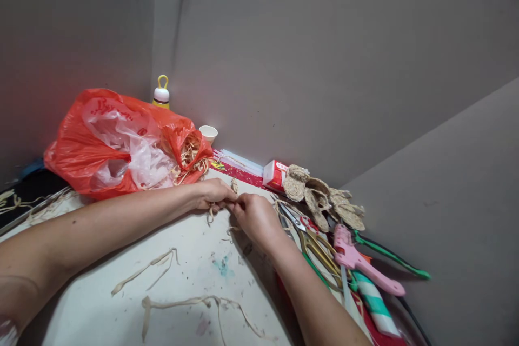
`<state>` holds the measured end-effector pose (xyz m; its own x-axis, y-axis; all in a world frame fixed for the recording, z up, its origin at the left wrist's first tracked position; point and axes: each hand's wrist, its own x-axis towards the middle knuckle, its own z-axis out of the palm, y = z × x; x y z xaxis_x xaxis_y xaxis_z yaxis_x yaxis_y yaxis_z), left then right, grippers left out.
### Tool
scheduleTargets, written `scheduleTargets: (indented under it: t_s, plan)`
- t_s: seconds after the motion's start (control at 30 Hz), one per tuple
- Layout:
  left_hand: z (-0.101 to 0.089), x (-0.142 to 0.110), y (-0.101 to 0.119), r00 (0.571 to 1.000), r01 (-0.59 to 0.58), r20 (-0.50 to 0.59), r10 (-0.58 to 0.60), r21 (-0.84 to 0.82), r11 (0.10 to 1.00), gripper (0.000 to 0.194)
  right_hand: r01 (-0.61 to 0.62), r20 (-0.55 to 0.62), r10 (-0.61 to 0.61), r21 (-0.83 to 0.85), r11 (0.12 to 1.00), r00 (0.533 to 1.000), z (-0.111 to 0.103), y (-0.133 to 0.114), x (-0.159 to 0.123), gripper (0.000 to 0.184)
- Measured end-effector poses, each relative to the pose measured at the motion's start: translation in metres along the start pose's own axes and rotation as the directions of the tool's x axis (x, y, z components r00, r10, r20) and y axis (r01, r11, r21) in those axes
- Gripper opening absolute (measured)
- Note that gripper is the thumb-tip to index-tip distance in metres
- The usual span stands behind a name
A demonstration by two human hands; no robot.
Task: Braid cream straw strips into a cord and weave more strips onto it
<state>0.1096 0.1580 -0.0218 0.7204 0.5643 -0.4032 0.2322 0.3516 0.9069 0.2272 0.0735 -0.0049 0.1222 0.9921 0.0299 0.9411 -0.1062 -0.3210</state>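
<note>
Near the far part of the white table [190, 270], my left hand [215, 194] is closed on a small braided piece of straw [234, 185]. Its plaited end pokes up between the hands, and a loose strand [210, 215] hangs below the left fingers. My right hand [258, 218] meets the left one, with thumb and fingers pinched together at the same straw. The fingers hide most of the piece. Loose straw strips [194, 300] lie on the table nearer to me.
At left is a red plastic bag [77, 146] of straw, with a yellow-topped bottle [161, 94] and white cup [208, 132] behind. On the right lie coiled straw pieces [295, 186], gold-handled scissors [320, 251], a pink glue gun [365, 262] and a red-white box [274, 174]. Grey walls enclose the table.
</note>
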Motion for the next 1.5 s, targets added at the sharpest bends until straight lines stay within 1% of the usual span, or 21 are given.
scheduleTargets:
  t_s: [0.07, 0.17, 0.27, 0.33, 0.4, 0.43, 0.47, 0.5, 0.53, 0.57, 0.6, 0.63, 0.67, 0.7, 0.77, 0.87, 0.97, 1.03, 1.1, 1.33, 1.5]
  plan:
    - [0.001, -0.001, 0.001, 1.000, -0.007, -0.014, 0.007, -0.001, 1.000, 0.019, 0.016, -0.024, -0.019, -0.114, 0.993, 1.000, 0.001, -0.006, -0.003, 0.022]
    - [0.003, -0.002, 0.002, 0.999, -0.001, -0.045, 0.001, 0.008, 1.000, 0.023, 0.037, -0.011, -0.041, -0.230, 0.972, 0.999, 0.004, -0.015, -0.007, 0.027]
    - [0.006, -0.003, 0.001, 0.995, 0.000, -0.097, 0.003, 0.030, 1.000, 0.026, 0.079, 0.033, -0.072, -0.288, 0.954, 0.997, 0.006, -0.024, -0.014, 0.025]
    - [0.007, -0.003, 0.000, 0.992, -0.007, -0.129, 0.013, 0.044, 0.999, 0.025, 0.121, 0.062, -0.107, -0.298, 0.947, 0.992, -0.001, -0.027, -0.018, 0.024]
    - [0.007, -0.002, -0.001, 0.991, -0.014, -0.135, 0.021, 0.051, 0.999, 0.023, 0.182, 0.100, -0.165, -0.193, 0.964, 0.981, -0.015, -0.023, -0.022, 0.022]
    - [0.006, -0.001, -0.001, 0.992, -0.015, -0.126, 0.021, 0.051, 0.999, 0.022, 0.202, 0.112, -0.192, -0.077, 0.976, 0.975, -0.024, -0.019, -0.022, 0.023]
    - [0.006, -0.001, -0.001, 0.993, -0.013, -0.113, 0.019, 0.048, 0.999, 0.020, 0.203, 0.116, -0.213, 0.090, 0.975, 0.970, -0.033, -0.014, -0.020, 0.025]
    - [0.005, 0.000, -0.001, 0.995, -0.009, -0.098, 0.013, 0.043, 0.999, 0.019, 0.165, 0.095, -0.193, 0.250, 0.954, 0.977, -0.041, -0.007, -0.018, 0.030]
    - [0.004, 0.000, 0.000, 0.996, -0.005, -0.086, 0.008, 0.037, 0.999, 0.018, 0.095, 0.023, -0.111, 0.365, 0.926, 0.994, -0.047, 0.000, -0.014, 0.034]
    - [0.003, 0.001, 0.000, 0.997, -0.001, -0.075, 0.003, 0.031, 1.000, 0.017, 0.029, -0.074, 0.005, 0.458, 0.889, 0.997, -0.050, 0.008, -0.009, 0.033]
    - [0.002, 0.001, 0.001, 0.998, 0.001, -0.068, 0.001, 0.026, 1.000, 0.017, -0.026, -0.121, 0.109, 0.542, 0.840, 0.987, -0.051, 0.014, -0.004, 0.030]
    - [0.001, 0.001, 0.001, 0.998, 0.000, -0.064, 0.001, 0.023, 1.000, 0.017, -0.087, -0.096, 0.187, 0.625, 0.776, 0.978, -0.048, 0.019, 0.001, 0.025]
    - [0.000, 0.001, 0.001, 0.998, -0.003, -0.060, 0.005, 0.022, 1.000, 0.016, -0.153, 0.005, 0.211, 0.703, 0.695, 0.977, -0.043, 0.022, 0.005, 0.020]
    - [0.000, 0.001, 0.001, 0.998, -0.008, -0.057, 0.010, 0.022, 1.000, 0.016, -0.198, 0.091, 0.197, 0.741, 0.642, 0.976, -0.036, 0.024, 0.008, 0.018]
    - [0.000, 0.000, 0.001, 0.998, -0.024, -0.052, 0.025, 0.026, 0.999, 0.017, -0.265, 0.245, 0.112, 0.785, 0.560, 0.963, -0.021, 0.022, 0.012, 0.017]
    - [-0.001, -0.001, 0.001, 0.997, -0.053, -0.050, 0.055, 0.046, 0.998, 0.019, -0.319, 0.358, 0.009, 0.822, 0.472, 0.934, -0.005, 0.016, 0.013, 0.021]
    - [0.000, -0.002, 0.002, 0.995, -0.078, -0.057, 0.084, 0.089, 0.993, 0.019, -0.350, 0.395, -0.024, 0.838, 0.418, 0.918, -0.001, 0.015, 0.013, 0.022]
    - [0.000, -0.002, 0.002, 0.993, -0.093, -0.059, 0.101, 0.122, 0.988, 0.020, -0.355, 0.401, -0.027, 0.837, 0.416, 0.916, -0.001, 0.016, 0.014, 0.020]
    - [0.000, -0.001, 0.000, 0.991, -0.107, -0.059, 0.117, 0.146, 0.983, 0.019, -0.353, 0.400, -0.018, 0.827, 0.437, 0.916, 0.000, 0.017, 0.014, 0.016]
    - [0.000, 0.001, -0.006, 0.988, -0.123, -0.066, 0.140, 0.210, 0.970, 0.017, -0.314, 0.361, 0.034, 0.758, 0.571, 0.932, 0.004, 0.020, 0.013, 0.011]
    - [0.003, -0.003, -0.001, 0.990, -0.093, -0.082, 0.114, 0.225, 0.970, 0.020, -0.295, 0.339, 0.054, 0.718, 0.630, 0.939, 0.006, 0.019, 0.012, 0.010]
